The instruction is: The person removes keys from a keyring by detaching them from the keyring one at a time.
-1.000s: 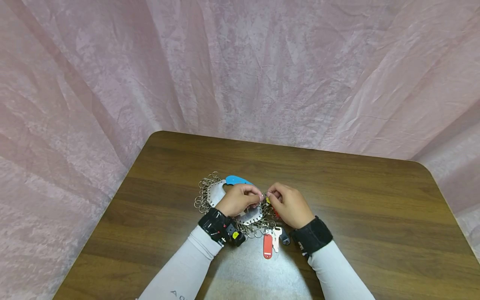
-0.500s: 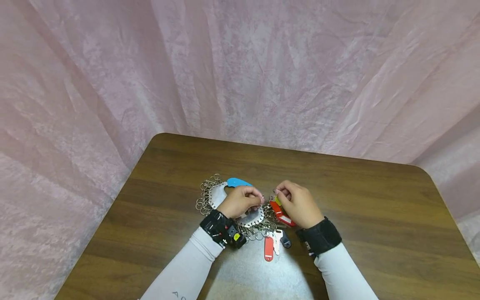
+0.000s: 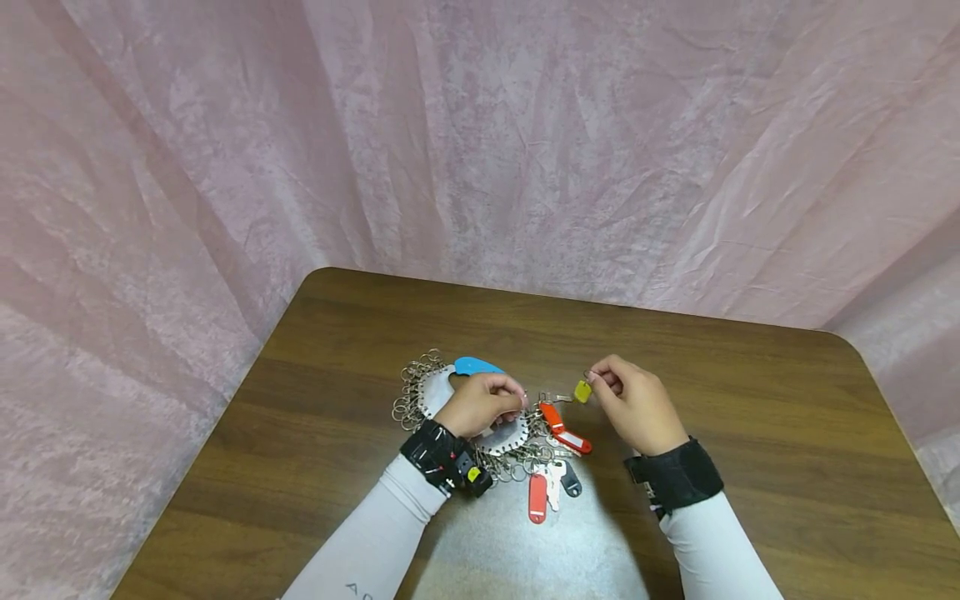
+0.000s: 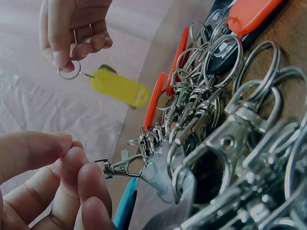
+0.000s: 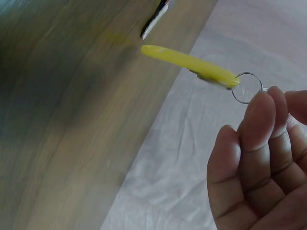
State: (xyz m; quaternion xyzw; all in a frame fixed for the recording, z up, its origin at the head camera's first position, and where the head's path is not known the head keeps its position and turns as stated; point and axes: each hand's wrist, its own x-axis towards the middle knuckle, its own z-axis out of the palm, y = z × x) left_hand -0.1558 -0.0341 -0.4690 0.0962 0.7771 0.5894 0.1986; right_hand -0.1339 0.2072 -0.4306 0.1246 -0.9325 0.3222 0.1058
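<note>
A round metal plate (image 3: 435, 392) with a blue handle (image 3: 476, 365) lies on the table, its toothed rim hung with many snap hooks and rings. My left hand (image 3: 480, 404) is over the plate; in the left wrist view its thumb and fingers pinch the end of one snap hook (image 4: 120, 166) clipped to the rim. Right of the plate, my right hand (image 3: 641, 406) pinches a thin split ring (image 5: 262, 82). A yellow key tag (image 5: 192, 64) hangs from that ring, off the table, with a dark piece partly hidden behind it.
Two red tags (image 3: 551, 417) lie at the plate's right edge. Nearer the front are another red tag (image 3: 537, 500), a silver key (image 3: 555, 485) and a black tag (image 3: 572, 479). The brown table (image 3: 750, 400) ends at a pink curtain (image 3: 555, 167).
My right hand has moved right, away from the left hand and the plate, carrying the yellow tag on its ring. The red tags have come into view. The left hand keeps its pinch.
</note>
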